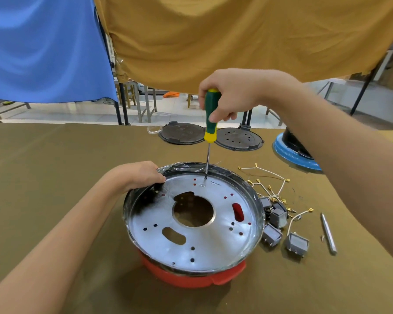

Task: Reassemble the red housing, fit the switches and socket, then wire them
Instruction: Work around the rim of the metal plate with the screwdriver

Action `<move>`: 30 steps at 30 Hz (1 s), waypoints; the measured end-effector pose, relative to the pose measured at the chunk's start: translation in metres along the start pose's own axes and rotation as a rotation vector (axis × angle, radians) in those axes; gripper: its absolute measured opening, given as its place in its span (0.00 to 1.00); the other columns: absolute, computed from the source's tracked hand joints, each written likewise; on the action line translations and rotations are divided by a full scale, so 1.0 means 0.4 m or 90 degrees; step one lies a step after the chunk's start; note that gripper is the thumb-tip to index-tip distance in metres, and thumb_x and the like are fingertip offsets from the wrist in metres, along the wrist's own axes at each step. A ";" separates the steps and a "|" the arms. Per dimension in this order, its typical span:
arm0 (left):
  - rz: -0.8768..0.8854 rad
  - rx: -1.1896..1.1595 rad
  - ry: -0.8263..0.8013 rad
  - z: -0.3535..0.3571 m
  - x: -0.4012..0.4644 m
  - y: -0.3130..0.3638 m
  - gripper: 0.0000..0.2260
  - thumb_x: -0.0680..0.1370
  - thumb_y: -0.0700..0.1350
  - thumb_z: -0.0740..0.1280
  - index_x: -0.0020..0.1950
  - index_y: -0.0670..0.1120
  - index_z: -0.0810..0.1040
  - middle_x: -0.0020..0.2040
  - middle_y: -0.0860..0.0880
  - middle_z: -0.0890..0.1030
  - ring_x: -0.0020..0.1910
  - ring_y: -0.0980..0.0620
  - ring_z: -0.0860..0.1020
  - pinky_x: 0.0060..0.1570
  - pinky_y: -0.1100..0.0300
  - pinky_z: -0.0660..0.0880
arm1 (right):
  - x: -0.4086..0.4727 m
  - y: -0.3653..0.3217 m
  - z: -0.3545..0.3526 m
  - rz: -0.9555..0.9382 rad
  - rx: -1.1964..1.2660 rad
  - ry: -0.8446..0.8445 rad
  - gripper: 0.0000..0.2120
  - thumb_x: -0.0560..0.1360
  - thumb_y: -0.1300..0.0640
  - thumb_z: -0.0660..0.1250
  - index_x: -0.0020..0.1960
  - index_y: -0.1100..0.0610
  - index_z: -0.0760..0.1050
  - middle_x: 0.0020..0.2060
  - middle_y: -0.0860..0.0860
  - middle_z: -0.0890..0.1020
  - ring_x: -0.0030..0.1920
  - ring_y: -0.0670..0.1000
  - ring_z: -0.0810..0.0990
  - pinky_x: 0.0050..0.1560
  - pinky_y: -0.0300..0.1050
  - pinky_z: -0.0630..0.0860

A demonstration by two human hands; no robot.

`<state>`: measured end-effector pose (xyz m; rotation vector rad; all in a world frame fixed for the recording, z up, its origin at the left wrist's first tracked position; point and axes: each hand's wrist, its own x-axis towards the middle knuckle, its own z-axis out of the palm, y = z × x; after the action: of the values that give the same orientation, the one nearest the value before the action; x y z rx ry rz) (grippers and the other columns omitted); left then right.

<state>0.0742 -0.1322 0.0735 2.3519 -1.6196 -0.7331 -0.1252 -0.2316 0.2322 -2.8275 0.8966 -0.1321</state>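
The red housing [192, 276] is sitting nearest the camera on the table [55, 159], with the silver plate [213, 243] lying inside its rim. On the far left of that rim the left hand [137, 174] is curling its fingers [156, 177] over the edge, gripping and steadying the housing. To the right of the housing, well apart from either hand, the grey switches [296, 242] and wires [271, 185] are lying loose beside a thin metal tool [328, 234].

Farther back, the right hand [233, 94] is wrapping its fingers around the handle of the screwdriver [210, 118], holding it almost upright with the tip resting at the plate's far edge, on or just beside a small screw; which cannot be told.

The risks, as judged: the tip is sitting close to the wall, so a tilted shaft could be slipping off the screw head and scoring the plate. The left fingers are lying just beside that spot, within reach of a slip. If the left grip eases, the housing could be turning under the twist.

Beyond, two dark round lids [210, 134] are lying at the table's far edge.
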 end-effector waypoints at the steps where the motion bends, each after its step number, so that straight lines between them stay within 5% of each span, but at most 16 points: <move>1: -0.001 0.000 -0.001 0.000 0.000 0.000 0.12 0.81 0.49 0.63 0.51 0.40 0.76 0.48 0.45 0.79 0.46 0.47 0.77 0.51 0.53 0.72 | 0.002 0.001 0.000 0.004 -0.032 0.012 0.06 0.73 0.58 0.74 0.48 0.52 0.79 0.40 0.51 0.85 0.33 0.49 0.84 0.31 0.37 0.77; 9: 0.000 0.011 -0.001 -0.001 -0.003 0.003 0.14 0.81 0.49 0.62 0.53 0.38 0.77 0.53 0.42 0.81 0.49 0.45 0.78 0.56 0.50 0.73 | 0.010 0.019 0.009 0.114 -0.133 0.019 0.17 0.70 0.45 0.71 0.33 0.59 0.79 0.21 0.49 0.78 0.23 0.50 0.71 0.27 0.40 0.68; 14: 0.002 0.019 -0.006 -0.003 -0.006 0.009 0.12 0.81 0.48 0.62 0.49 0.39 0.77 0.49 0.43 0.80 0.45 0.46 0.76 0.52 0.52 0.73 | -0.004 0.025 -0.008 0.067 0.014 -0.032 0.13 0.74 0.50 0.73 0.54 0.54 0.76 0.41 0.52 0.81 0.32 0.47 0.77 0.30 0.37 0.74; 18: -0.002 0.033 0.003 -0.002 -0.001 0.006 0.11 0.82 0.48 0.62 0.45 0.42 0.75 0.45 0.46 0.77 0.43 0.47 0.74 0.47 0.54 0.68 | -0.002 0.030 0.009 0.038 0.017 0.052 0.09 0.73 0.52 0.73 0.46 0.57 0.79 0.35 0.51 0.84 0.26 0.43 0.78 0.27 0.34 0.74; 23: -0.006 0.026 0.000 0.001 0.004 0.005 0.12 0.82 0.48 0.62 0.49 0.40 0.76 0.49 0.44 0.78 0.46 0.46 0.75 0.49 0.54 0.69 | 0.017 0.018 0.027 0.135 -0.122 0.095 0.16 0.72 0.48 0.67 0.33 0.59 0.77 0.21 0.49 0.79 0.23 0.50 0.72 0.27 0.40 0.67; 27: -0.015 0.013 -0.002 0.002 0.006 0.001 0.13 0.81 0.48 0.62 0.52 0.37 0.77 0.46 0.44 0.78 0.43 0.46 0.73 0.47 0.55 0.68 | 0.001 0.011 0.011 0.096 0.015 -0.001 0.11 0.76 0.50 0.69 0.51 0.57 0.75 0.39 0.52 0.81 0.30 0.48 0.75 0.29 0.39 0.73; 30: -0.019 0.043 0.002 0.000 0.009 0.002 0.12 0.81 0.48 0.62 0.47 0.39 0.75 0.44 0.45 0.76 0.41 0.46 0.71 0.44 0.55 0.66 | -0.019 0.021 0.009 0.035 0.035 0.037 0.06 0.75 0.53 0.71 0.49 0.54 0.78 0.40 0.52 0.82 0.27 0.43 0.79 0.29 0.36 0.75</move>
<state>0.0747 -0.1356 0.0730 2.4276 -1.6357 -0.6916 -0.1358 -0.2336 0.2268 -2.7596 0.9658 -0.2292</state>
